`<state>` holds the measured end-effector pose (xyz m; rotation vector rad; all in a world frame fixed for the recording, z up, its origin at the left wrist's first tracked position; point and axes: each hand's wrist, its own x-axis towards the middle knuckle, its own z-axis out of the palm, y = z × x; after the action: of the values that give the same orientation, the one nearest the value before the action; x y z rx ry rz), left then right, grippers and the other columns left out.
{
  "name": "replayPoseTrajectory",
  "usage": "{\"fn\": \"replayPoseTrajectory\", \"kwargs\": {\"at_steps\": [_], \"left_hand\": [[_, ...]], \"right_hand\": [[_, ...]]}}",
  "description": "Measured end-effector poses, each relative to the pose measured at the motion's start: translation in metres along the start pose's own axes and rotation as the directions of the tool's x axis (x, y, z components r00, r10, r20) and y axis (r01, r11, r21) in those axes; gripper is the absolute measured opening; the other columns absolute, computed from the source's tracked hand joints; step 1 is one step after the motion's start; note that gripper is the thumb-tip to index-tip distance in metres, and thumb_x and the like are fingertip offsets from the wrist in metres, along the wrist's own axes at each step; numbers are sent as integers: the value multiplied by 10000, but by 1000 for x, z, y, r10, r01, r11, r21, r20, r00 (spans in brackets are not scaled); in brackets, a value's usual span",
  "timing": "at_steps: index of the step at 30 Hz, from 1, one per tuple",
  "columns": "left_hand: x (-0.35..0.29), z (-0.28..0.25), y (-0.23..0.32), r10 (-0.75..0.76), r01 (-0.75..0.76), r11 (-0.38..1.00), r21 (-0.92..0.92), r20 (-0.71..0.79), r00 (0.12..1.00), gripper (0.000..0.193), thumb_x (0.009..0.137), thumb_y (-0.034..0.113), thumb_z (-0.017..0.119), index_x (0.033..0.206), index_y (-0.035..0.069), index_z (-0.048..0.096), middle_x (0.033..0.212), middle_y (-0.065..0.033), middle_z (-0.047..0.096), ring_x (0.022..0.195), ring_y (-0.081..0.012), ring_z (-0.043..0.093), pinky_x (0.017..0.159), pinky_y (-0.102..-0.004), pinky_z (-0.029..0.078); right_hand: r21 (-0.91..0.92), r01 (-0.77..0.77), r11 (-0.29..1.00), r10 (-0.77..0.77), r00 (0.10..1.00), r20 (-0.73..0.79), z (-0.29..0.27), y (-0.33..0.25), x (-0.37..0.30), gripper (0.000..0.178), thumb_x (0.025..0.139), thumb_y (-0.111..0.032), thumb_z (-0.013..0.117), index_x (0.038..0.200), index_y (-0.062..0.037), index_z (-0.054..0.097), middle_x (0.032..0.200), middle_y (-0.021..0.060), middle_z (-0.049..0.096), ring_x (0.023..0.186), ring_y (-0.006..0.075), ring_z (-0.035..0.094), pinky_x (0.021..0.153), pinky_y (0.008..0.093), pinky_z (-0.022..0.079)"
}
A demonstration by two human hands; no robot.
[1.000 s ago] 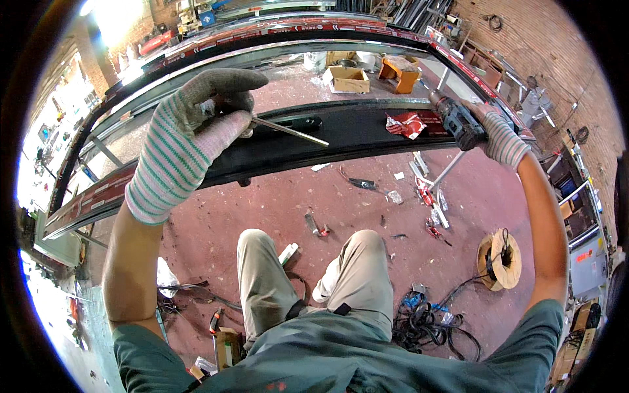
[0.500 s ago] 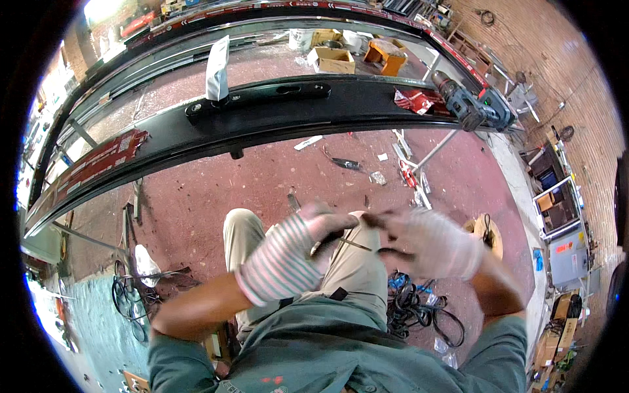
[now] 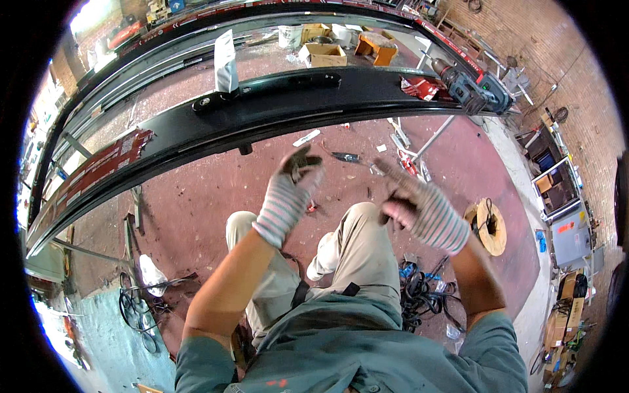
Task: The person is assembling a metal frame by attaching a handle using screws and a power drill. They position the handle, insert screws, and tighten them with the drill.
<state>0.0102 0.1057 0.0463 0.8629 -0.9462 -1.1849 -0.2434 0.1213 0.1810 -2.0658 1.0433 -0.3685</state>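
Both my hands wear striped knit gloves with darkened fingers and hang above my knees, apart from each other. My left hand (image 3: 286,196) is raised with its fingers loosely bent and apart, and nothing shows in it. Farther right, my right hand (image 3: 422,208) has its index finger stretched toward the far left and the others curled loosely, without a visible object. Beyond them lies a black metal profile (image 3: 373,98) bearing a long black handle plate (image 3: 282,87). On that plate's left part stands a white pouch (image 3: 225,62). A cordless drill (image 3: 475,88) rests at the profile's right end.
Torn red film (image 3: 422,88) lies beside the drill. A black-handled tool (image 3: 345,157) and scraps are on the red floor (image 3: 196,216). Black cable (image 3: 422,298) is coiled near my right thigh, and a wooden spool (image 3: 491,227) stands farther right. Cardboard boxes (image 3: 324,56) stand beyond the profile.
My hands have moved forward and apart from close together over my lap. A thin dark strip seen between them earlier is no longer visible there. The view has shifted slightly.
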Motion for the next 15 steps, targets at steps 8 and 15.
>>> {"fn": "replayPoseTrajectory", "kwargs": {"at_steps": [8,15], "left_hand": [[48,3,33,-121,38,667,-744,-58,991,281,881,-92,636,1144,-2,598,1159,-139,666,1073,-297,660,967,-431,561],[38,-10,18,-9,7,883,-469,-2,1000,391,902,169,656,1280,87,599,1297,-73,610,1211,-221,574,1069,-370,437]], "right_hand": [[-171,443,880,-474,800,-367,-79,-34,85,177,1016,-108,487,1118,-25,605,811,13,599,751,87,572,718,252,497],[-378,462,802,-507,862,-23,-88,-43,182,375,835,-240,775,1142,-64,650,784,70,611,696,167,571,664,306,480]]}}
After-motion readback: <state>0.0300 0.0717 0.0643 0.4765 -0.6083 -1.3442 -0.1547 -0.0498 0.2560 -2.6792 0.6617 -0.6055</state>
